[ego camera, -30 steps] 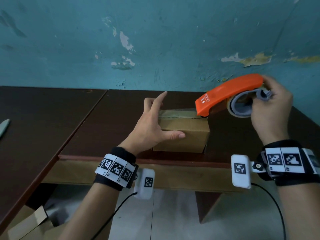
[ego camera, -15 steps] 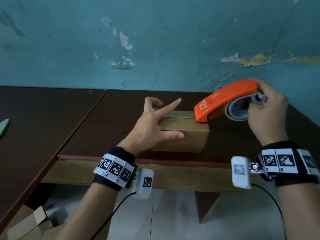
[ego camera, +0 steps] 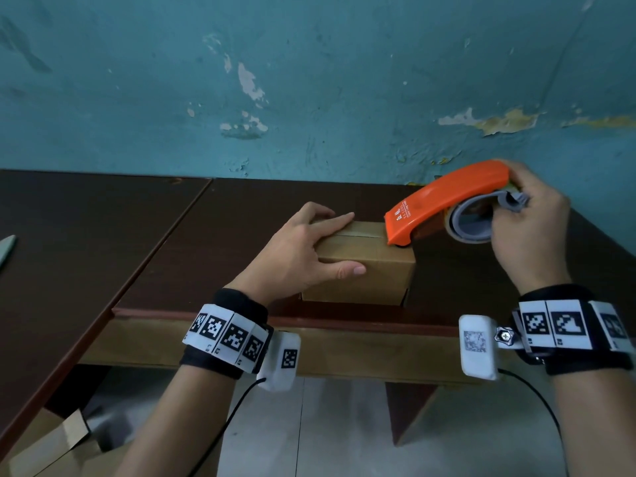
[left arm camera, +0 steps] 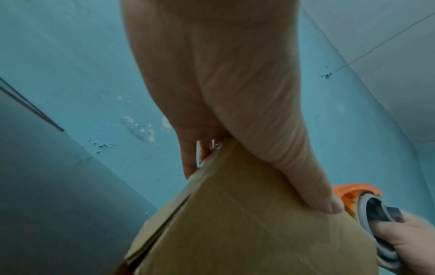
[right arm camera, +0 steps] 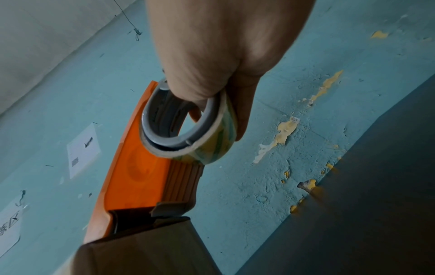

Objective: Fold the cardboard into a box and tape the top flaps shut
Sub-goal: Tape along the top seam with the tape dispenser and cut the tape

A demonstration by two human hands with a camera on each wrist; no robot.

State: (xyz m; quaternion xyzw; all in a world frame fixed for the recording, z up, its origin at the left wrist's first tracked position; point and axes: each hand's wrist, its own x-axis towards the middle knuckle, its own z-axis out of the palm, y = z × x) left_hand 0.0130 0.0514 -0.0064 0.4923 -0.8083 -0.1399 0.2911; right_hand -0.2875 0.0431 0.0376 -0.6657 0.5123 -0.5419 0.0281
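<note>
Teal wall [right arm camera: 306, 55], illegible paper notice [right arm camera: 83, 148]

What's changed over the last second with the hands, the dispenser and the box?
The left hand lowered its raised index finger flat onto the top of the box. The right hand brought the orange tape dispenser slightly down, so its front end now sits on the box's right top edge. The box has not moved on the table, the thumb still presses its front face, and the right hand's grip is unchanged.
</note>
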